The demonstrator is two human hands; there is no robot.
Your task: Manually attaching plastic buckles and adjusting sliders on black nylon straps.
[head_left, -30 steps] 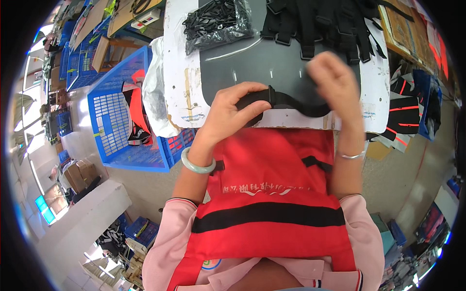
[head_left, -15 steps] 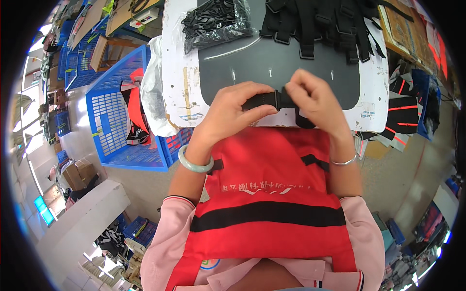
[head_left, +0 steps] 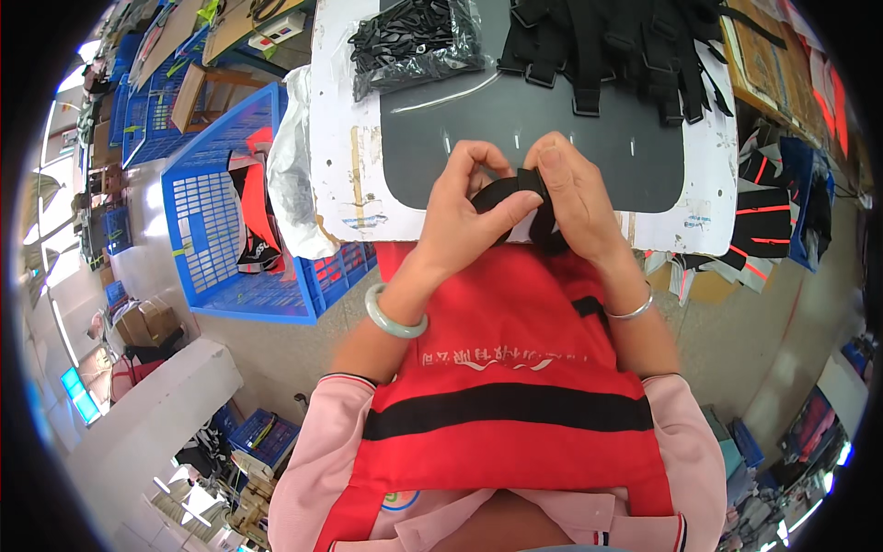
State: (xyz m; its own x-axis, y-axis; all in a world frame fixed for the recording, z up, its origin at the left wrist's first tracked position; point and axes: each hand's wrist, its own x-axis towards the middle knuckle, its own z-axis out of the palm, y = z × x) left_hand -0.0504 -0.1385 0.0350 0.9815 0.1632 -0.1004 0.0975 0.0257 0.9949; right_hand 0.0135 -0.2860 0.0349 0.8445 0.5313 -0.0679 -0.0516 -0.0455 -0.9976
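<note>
Greyish floor point(head_left: 285, 354) shows around a scuffed white table point(head_left: 710, 170).

A black strap point(head_left: 497, 195) of flat webbing curves between the two hands point(head_left: 579, 198), at the near edge of the white surface point(head_left: 336, 198). A black buckle point(head_left: 530, 182) sits on it, seen edge-on (its finer shape is partly hidden). Just right of the buckle, the webbing bends down toward that edge, its end unclear.
</note>
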